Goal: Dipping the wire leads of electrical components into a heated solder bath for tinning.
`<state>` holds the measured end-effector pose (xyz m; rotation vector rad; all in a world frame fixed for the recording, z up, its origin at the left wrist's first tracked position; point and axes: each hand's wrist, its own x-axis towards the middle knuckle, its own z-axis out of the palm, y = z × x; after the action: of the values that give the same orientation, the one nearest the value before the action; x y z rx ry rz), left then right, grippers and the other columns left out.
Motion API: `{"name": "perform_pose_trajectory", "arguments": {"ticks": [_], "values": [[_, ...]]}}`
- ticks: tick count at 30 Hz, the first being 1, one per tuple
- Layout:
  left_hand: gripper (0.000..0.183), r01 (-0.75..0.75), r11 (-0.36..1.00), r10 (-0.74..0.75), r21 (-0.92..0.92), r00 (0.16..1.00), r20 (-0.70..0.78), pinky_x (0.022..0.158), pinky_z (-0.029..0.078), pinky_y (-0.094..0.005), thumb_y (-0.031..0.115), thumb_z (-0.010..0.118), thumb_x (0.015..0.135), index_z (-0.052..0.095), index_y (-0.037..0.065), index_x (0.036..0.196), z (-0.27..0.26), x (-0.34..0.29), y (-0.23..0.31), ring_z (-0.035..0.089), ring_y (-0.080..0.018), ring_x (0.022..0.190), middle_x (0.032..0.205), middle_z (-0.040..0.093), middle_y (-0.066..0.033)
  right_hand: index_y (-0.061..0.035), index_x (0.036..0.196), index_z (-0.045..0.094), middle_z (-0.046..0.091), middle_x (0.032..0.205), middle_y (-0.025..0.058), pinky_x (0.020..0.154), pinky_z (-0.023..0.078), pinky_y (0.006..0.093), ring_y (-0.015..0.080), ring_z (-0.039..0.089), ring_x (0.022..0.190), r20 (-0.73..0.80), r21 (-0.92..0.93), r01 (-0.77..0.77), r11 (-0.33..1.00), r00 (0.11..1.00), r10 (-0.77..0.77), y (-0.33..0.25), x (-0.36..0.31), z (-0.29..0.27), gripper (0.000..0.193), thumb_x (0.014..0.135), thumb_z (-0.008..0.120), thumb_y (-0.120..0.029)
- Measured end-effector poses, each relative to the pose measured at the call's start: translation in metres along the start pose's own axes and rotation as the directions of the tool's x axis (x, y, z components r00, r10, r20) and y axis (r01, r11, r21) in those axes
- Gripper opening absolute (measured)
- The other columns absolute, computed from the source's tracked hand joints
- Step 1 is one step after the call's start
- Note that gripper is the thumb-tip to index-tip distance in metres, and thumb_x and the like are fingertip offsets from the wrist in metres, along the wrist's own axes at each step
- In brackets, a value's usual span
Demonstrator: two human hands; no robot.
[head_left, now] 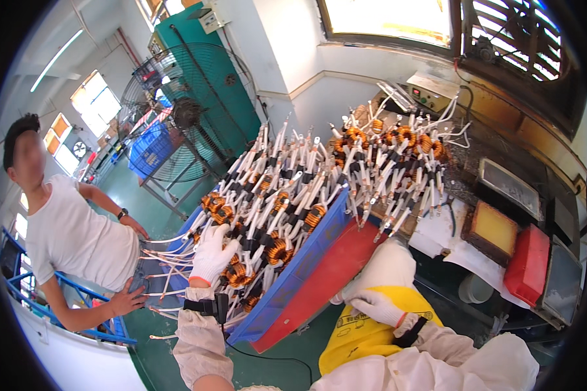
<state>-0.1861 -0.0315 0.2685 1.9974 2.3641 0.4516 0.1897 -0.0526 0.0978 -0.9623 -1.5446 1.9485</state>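
Copper-wound ring coils with long white leads and black sleeves (277,251) fill a blue plastic crate (293,266) before me. My left hand (212,256), in a white knit glove, reaches onto the coils at the crate's left part. Its thumb stands apart from the fingers, and no held piece shows in it. My right hand (378,307), also gloved, lies on the yellow apron (352,342) over my leg, fingers stretched out and holding nothing. Below the crate's near side is a red panel (319,287).
More coils (398,153) are heaped on the bench at the back right. Beside them sit a tray of yellowish material (492,232), a red bin (527,266) and a control box (430,91). A person (78,241) stands at left, near a large fan (186,114).
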Motion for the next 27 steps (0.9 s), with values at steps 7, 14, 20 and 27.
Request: {"name": "perform_pose_trajectory", "arguments": {"ticks": [7, 14, 20, 27], "values": [[0.053, 0.390, 0.902, -0.367, -0.186, 0.918, 0.148, 0.094, 0.038, -0.0410, 0.050, 0.046, 0.086, 0.047, 0.015, 0.125, 0.035, -0.036, -0.065, 0.050, -0.0396, 0.107, 0.122, 0.045, -0.0251, 0.0017, 0.109, 0.057, 0.063, 0.098, 0.0073, 0.079, 0.048, 0.0255, 0.0139, 0.063, 0.083, 0.027, -0.031, -0.085, 0.996, 0.996, 0.085, -0.003, 0.001, -0.001, 0.025, 0.093, 0.049, -0.016], [0.052, 0.488, 0.858, -0.478, -0.160, 0.873, 0.101, 0.088, 0.042, -0.0376, 0.050, 0.061, 0.075, 0.059, 0.011, 0.110, 0.048, -0.012, -0.070, 0.053, -0.0352, 0.101, 0.116, 0.047, -0.0216, 0.0008, 0.110, 0.057, 0.063, 0.102, 0.0071, 0.080, 0.047, 0.0243, 0.0123, 0.063, 0.084, 0.019, -0.008, -0.162, 0.987, 0.987, 0.162, -0.009, 0.006, 0.001, 0.027, 0.093, 0.048, -0.018], [0.015, 0.252, 0.923, -0.375, -0.291, 0.761, -0.530, 0.075, 0.044, -0.0378, 0.020, 0.065, 0.077, 0.062, 0.005, 0.080, 0.073, -0.007, -0.074, 0.054, -0.0290, 0.082, 0.089, 0.056, -0.0127, 0.0005, 0.110, 0.057, 0.064, 0.101, 0.0068, 0.080, 0.047, 0.0241, 0.0120, 0.063, 0.083, -0.001, -0.058, -0.175, 0.983, 0.985, 0.175, -0.014, 0.011, 0.004, 0.028, 0.093, 0.049, -0.020], [0.010, 0.060, 0.956, -0.281, -0.289, 0.485, -0.828, 0.066, 0.040, -0.0302, 0.007, 0.066, 0.076, 0.059, 0.001, 0.073, -0.010, -0.010, -0.002, 0.048, -0.0179, 0.070, 0.075, 0.050, -0.0063, 0.0002, 0.110, 0.057, 0.064, 0.094, 0.0061, 0.079, 0.048, 0.0240, 0.0121, 0.063, 0.083, 0.003, -0.081, -0.135, 0.988, 0.991, 0.135, -0.003, 0.004, 0.000, 0.028, 0.093, 0.049, -0.020]]}}
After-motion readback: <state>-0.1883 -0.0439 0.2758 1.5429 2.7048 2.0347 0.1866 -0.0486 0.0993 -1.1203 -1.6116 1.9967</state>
